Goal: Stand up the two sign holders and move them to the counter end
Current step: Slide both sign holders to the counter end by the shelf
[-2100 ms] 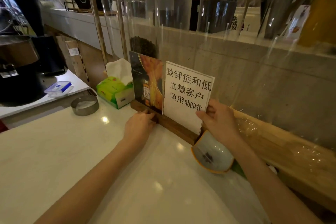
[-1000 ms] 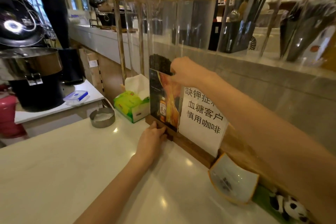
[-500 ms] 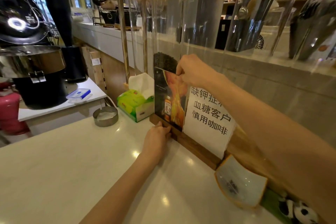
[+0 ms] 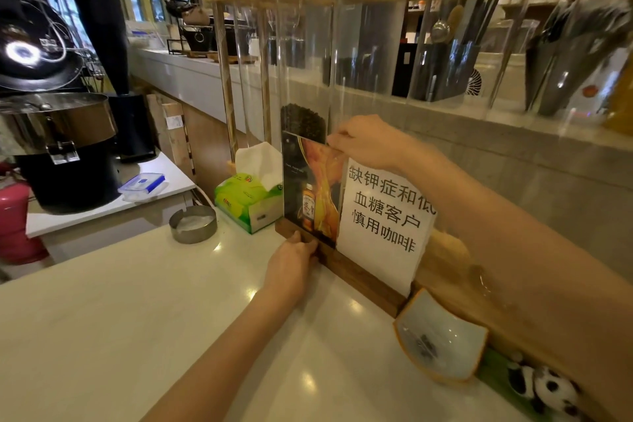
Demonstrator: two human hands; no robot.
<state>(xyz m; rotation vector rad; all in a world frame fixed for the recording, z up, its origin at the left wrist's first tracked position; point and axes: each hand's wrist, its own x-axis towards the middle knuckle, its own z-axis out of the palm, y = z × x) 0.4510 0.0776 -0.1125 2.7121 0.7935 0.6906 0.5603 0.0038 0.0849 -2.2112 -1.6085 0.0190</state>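
- The two sign holders, the dark poster one (image 4: 310,188) and the white notice one (image 4: 383,216), stand upright at the counter's (image 4: 137,319) far edge; open counter lies near and left.
- Left hand (image 4: 291,267) fingers grip the wooden base (image 4: 359,271); right hand (image 4: 363,142) fingers pinch the poster holder's top edge.

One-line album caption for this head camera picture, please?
Left hand steadies the wooden base while right hand grips the poster sign holder.

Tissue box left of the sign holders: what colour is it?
The tissue box is bright green with a white side; the head view shows it.
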